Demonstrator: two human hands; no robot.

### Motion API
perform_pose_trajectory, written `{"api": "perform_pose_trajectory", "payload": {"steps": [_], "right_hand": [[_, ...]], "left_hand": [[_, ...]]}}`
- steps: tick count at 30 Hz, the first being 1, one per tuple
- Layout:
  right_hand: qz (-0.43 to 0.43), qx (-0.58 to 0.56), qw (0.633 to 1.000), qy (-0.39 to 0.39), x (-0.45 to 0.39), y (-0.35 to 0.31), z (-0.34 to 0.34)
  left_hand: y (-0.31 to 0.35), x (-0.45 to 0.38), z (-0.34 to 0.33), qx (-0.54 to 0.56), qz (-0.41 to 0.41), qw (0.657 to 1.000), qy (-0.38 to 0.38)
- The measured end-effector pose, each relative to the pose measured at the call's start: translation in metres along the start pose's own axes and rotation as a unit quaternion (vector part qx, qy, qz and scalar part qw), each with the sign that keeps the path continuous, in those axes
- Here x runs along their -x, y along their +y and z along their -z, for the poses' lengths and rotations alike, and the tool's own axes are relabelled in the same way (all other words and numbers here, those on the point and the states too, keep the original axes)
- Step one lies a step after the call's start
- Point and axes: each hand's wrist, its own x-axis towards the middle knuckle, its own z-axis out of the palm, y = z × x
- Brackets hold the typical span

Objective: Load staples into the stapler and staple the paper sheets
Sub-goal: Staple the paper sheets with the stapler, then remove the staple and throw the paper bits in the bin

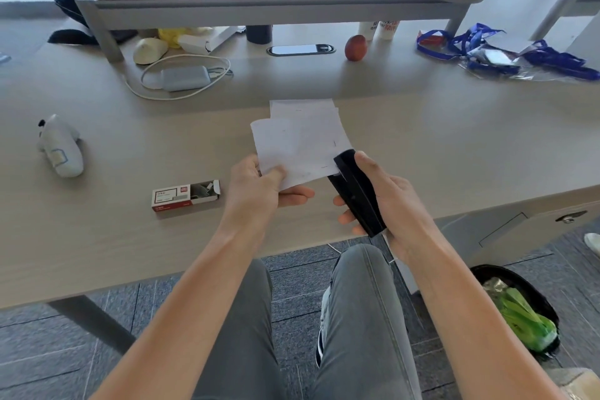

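Observation:
My left hand pinches the near left corner of a small stack of white paper sheets, held above the desk. My right hand grips a black stapler, thumb on top. The stapler's front end sits over the sheets' near right edge. Staple marks show near that edge. A red and white staple box lies open on the desk to the left of my left hand, with staples visible in its open end.
On the wooden desk lie a white plush toy at left, a charger with cable, an apple, cups and blue lanyards. A bin with green bags stands on the floor at right.

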Motion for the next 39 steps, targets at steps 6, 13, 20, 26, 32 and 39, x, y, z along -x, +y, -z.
{"api": "perform_pose_trajectory", "payload": {"steps": [6, 13, 20, 26, 32, 39], "right_hand": [[0.019, 0.196, 0.980, -0.009, -0.010, -0.006, 0.010], [0.194, 0.428, 0.882, -0.025, -0.037, -0.008, 0.006], [0.237, 0.414, 0.872, -0.109, -0.064, -0.001, 0.000], [0.379, 0.245, 0.891, 0.052, -0.052, 0.006, 0.017], [0.453, 0.229, 0.860, 0.052, -0.029, -0.010, 0.040], [0.293, 0.072, 0.949, 0.086, -0.003, -0.018, 0.059]], "left_hand": [[0.007, -0.016, 0.016, 0.038, -0.010, 0.998, 0.043], [0.016, -0.026, 0.028, 0.049, -0.031, 0.997, 0.059], [0.015, -0.028, 0.028, 0.039, -0.027, 0.998, 0.040], [0.013, -0.029, 0.021, 0.033, -0.003, 0.999, 0.022], [0.021, -0.024, 0.000, 0.030, 0.012, 0.999, -0.007], [0.026, -0.004, -0.027, 0.081, -0.008, 0.994, -0.070]]}}
